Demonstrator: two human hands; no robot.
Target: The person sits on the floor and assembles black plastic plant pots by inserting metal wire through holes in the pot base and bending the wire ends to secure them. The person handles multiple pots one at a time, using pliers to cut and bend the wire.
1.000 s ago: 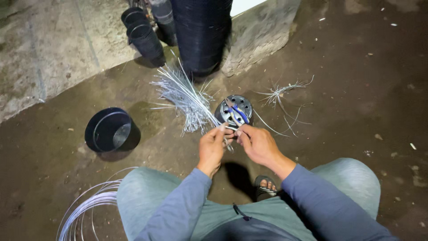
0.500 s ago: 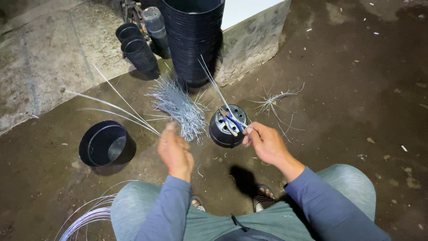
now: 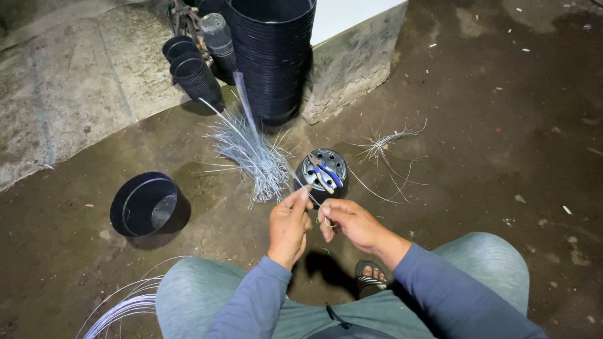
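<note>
- Two hands meet low centre: left hand (image 3: 289, 223) and right hand (image 3: 347, 221) close together, both pinched on one thin wire piece (image 3: 312, 196) held between them; the wire runs up from the left fingertips, hard to see its full length.
- Just beyond the hands: upturned black pot (image 3: 321, 172) with holed base, blue-handled pliers (image 3: 325, 175) lying on top, untouched.
- Left of that pot: heap of cut wire pieces (image 3: 251, 154), many, loose, some sticking up long.
- Right of pot: small tangle of wire scraps (image 3: 383, 147) on the floor.
- Progress, judged: big heap suggests cutting mostly done; one piece in hand, most of the heap appears unworked, so a lot is left.
- Single open black pot (image 3: 146, 204) at left, upright, apart from the hands.
- Wire coil (image 3: 122, 307) at bottom left beside the knee.
- Far side: tall pot stack (image 3: 273, 56), smaller stacks (image 3: 195, 75) against the concrete ledge (image 3: 75, 94).
- Room: dirt floor (image 3: 502, 125) at right mostly open; left and front crowded by heap and pots; knees box in the hands.
</note>
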